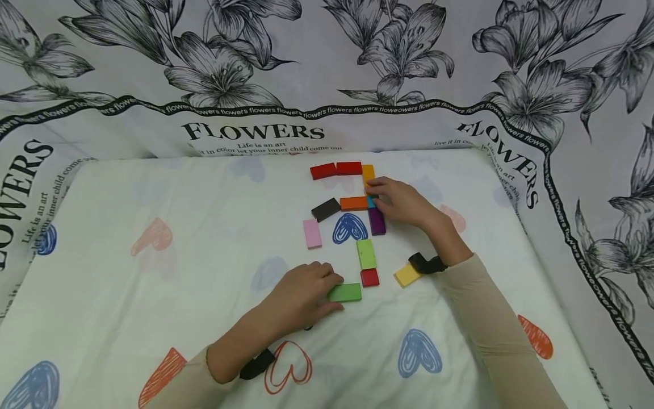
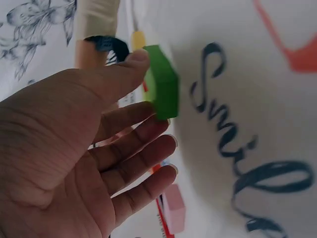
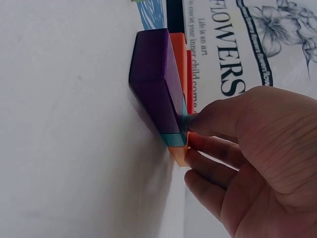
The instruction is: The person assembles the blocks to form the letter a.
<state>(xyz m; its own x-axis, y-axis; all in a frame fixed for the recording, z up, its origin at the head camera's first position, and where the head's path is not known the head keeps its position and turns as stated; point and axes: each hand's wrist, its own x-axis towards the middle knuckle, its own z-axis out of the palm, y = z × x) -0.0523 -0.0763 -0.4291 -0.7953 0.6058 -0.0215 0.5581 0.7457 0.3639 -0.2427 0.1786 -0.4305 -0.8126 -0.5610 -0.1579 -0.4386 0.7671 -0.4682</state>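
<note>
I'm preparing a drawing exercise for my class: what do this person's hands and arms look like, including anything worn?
The left hand and right hand are bare, without gloves. Plain beige sleeves end short of the wrists. Near each cuff sits a black item, perhaps a strap or mount. No cables show.
</note>
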